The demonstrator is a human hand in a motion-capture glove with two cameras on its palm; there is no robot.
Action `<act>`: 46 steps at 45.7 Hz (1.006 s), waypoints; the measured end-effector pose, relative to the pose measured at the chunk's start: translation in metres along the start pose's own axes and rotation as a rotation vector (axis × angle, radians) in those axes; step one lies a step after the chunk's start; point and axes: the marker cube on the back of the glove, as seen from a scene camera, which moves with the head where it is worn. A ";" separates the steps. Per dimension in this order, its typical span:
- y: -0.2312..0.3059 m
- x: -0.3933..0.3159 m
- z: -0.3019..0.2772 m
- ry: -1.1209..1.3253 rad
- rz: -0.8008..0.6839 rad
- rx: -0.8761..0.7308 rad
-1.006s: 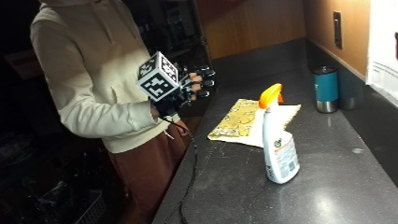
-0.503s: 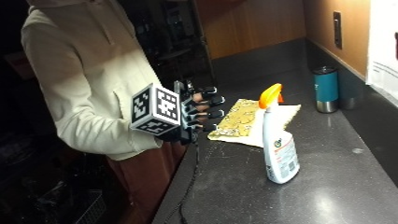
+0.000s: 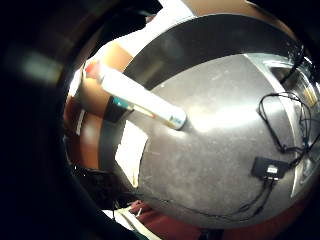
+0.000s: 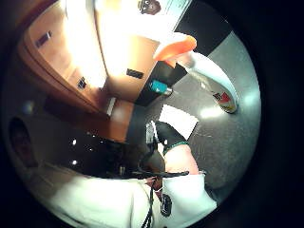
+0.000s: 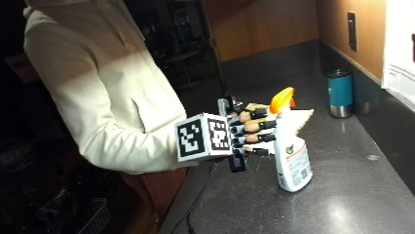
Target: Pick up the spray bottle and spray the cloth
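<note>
Right hand [image 5: 250, 134]: fingers extended, nearly straight, at spray bottle [image 5: 291, 146] neck; nothing grasped, contact not confirmable. Judgement: positioned level with neck, below orange trigger head [image 5: 283, 101], to wrap for trigger reach. Bottle upright on dark desk [image 5: 363, 195]. Cloth [image 5: 299, 119] flat on desk just behind bottle, within spray range. Teal tumbler [image 5: 339, 92] well apart, near wall.
</note>
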 end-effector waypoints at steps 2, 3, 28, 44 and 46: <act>-0.006 0.004 0.005 -0.019 0.013 0.005; -0.009 0.006 0.007 -0.032 0.022 0.008; -0.070 0.027 0.089 -0.244 0.244 -0.055; -0.100 0.003 0.114 -0.271 0.197 -0.128; -0.105 0.000 0.119 -0.273 0.192 -0.143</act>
